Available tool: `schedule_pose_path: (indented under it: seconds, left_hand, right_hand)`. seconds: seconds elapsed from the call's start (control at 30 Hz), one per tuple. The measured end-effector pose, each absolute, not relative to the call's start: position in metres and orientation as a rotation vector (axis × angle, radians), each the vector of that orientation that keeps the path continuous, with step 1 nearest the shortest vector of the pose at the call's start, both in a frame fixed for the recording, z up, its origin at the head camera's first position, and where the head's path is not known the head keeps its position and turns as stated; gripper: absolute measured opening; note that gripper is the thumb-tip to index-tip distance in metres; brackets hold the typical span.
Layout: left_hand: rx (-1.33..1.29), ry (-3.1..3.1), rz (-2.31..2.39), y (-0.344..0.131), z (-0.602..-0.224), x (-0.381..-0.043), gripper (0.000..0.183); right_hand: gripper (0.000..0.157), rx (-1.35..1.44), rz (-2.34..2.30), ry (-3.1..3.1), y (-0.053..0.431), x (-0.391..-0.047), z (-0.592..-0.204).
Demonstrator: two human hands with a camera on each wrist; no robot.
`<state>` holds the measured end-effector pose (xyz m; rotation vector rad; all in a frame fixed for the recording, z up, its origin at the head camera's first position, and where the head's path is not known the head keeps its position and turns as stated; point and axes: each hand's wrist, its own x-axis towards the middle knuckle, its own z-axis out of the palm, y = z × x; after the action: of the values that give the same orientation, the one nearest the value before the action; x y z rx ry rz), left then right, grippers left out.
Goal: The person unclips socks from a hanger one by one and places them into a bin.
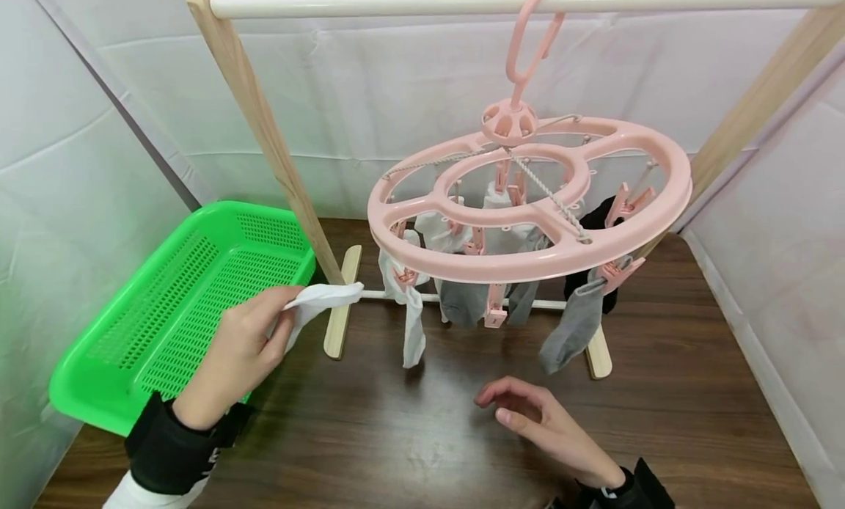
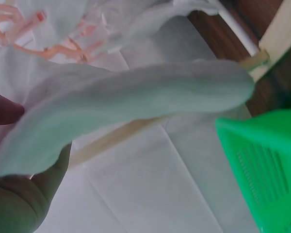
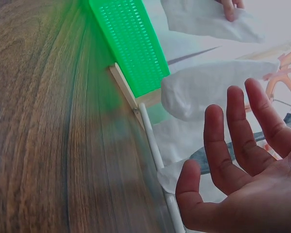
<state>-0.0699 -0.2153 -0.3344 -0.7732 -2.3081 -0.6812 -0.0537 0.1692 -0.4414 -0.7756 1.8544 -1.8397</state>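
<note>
Over the green basket's right side, my left hand [image 1: 247, 342] pinches a white sock [image 1: 323, 298] between thumb and fingers. In the left wrist view that sock [image 2: 150, 92] stretches out sideways from the fingers. My right hand [image 1: 544, 425] hovers above the table at the front, fingers loosely bent and holding nothing; the right wrist view shows its spread fingers [image 3: 216, 145]. Above it hangs a pink oval clip hanger [image 1: 396, 252]. Clipped to the hanger are a white sock [image 1: 414, 326] at the left, a grey sock [image 1: 573, 326] at the right, and several others partly hidden behind the ring.
A green plastic basket [image 1: 72, 377] stands at the left, its visible floor bare. The hanger's hook [image 1: 521, 47] goes over a white rail [image 1: 370, 5] on wooden posts [image 1: 264, 127]. The rack's foot [image 1: 343, 304] rests on the dark wooden table [image 1: 396, 436]. White cloth walls surround it.
</note>
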Motion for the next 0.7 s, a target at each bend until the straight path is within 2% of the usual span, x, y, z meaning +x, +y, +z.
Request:
schedule_pose_path:
  seconds: [0.33, 0.7]
  left_hand:
    - [-0.740, -2.371, -0.636, -0.244, -0.319, -0.078, 0.029]
    - [-0.717, -2.516, -0.538, -0.286, -0.333, -0.091, 0.031]
  right_hand:
    - [0.024, -0.657, -1.840, 1.807, 0.166, -0.048, -0.444]
    - [0.025, -0.559, -1.817, 1.797, 0.168, -0.043, -0.445]
